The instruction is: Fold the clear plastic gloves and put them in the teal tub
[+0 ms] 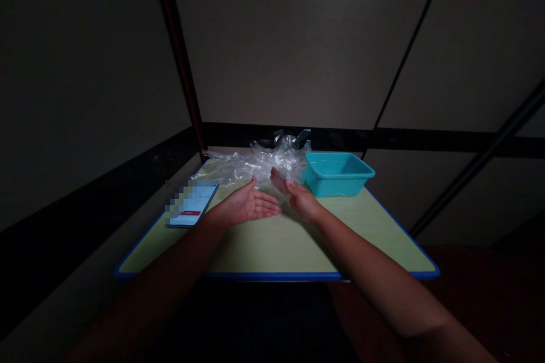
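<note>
My left hand [251, 205] is held over the middle of the table, palm turned up and inward, fingers stretched out and nothing in it. Facing it, my right hand [298, 197] has its fingers extended and thumb apart, also with nothing visible in it. Just beyond both hands lies a heap of clear plastic bags [242, 167], crumpled and shiny. A turquoise plastic basin [338, 184] stands right of the heap, close to my right hand.
A tablet [193, 204] with a lit screen lies at the table's left edge. The pale table [272, 252] has a blue rim. Dark-trimmed wall panels [281, 39] rise behind it and on the left.
</note>
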